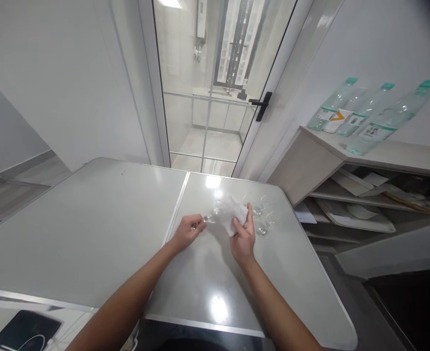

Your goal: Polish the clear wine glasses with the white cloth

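Note:
My left hand (190, 232) is closed in a pinch on the narrow end of a clear stemmed glass (208, 219), above the table. The glass reaches right toward a white cloth (229, 214), which covers or blurs its wider part. My right hand (243, 236) grips that cloth, thumb on the near side and fingers behind it. Just beyond and to the right of my right hand, several clear glasses (262, 228) stand on the grey table (207, 273). Their outlines are faint, and my fingers hide some of them.
Beyond the table's far edge is a glass door (203, 122) with a black handle (261, 106). To the right, a wooden shelf unit (322, 141) carries several plastic bottles (375, 126), with papers and trays below. A black device (27, 330) lies at lower left.

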`<state>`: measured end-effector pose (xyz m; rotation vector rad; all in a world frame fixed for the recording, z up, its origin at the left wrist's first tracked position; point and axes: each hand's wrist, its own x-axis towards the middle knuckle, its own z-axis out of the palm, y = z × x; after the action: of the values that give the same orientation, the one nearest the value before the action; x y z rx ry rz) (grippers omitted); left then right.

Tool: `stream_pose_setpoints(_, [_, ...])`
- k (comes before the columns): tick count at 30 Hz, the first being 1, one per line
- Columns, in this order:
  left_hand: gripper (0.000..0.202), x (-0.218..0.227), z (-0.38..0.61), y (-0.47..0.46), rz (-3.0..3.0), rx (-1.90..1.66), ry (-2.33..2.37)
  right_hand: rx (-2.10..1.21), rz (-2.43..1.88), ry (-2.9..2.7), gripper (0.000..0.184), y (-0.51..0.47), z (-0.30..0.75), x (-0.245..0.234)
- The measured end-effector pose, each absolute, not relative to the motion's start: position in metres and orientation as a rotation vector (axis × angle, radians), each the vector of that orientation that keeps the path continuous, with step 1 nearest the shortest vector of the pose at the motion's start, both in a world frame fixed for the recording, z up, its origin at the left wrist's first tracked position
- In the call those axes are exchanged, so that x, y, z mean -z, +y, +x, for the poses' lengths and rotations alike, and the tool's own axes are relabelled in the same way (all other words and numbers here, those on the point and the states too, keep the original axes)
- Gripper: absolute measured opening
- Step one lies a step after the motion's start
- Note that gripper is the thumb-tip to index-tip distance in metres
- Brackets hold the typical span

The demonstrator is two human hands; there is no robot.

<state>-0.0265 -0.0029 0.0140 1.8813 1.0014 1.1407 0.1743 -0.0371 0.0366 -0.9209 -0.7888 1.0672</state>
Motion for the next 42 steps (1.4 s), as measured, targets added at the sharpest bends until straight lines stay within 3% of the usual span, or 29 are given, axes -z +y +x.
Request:
stream_pose_setpoints(4, [0.044,-0.015,-0.018,-0.01,1.867,-1.055,0.876,-1.277,-0.733,-0.757,0.077,-0.045,0.168,-0.039])
stream_pose_setpoints(19, [0.049,-0.012,-0.024,-0.008,1.687,-1.139,0.862,-1.261,-0.98,-0.835,0.025,-0.032,0.166,-0.018])
stream_pose_setpoints(31, [0.05,-0.011,-0.024,-0.007,1.637,-1.166,0.917,-1.086,-1.335,-0.742,0.04,-0.017,0.178,0.011])
stream_pose_setpoints(42, [0.05,-0.012,-0.023,-0.007,1.652,-1.145,0.9,-1.021,-1.354,-0.705,0.033,-0.012,0.188,0.025])
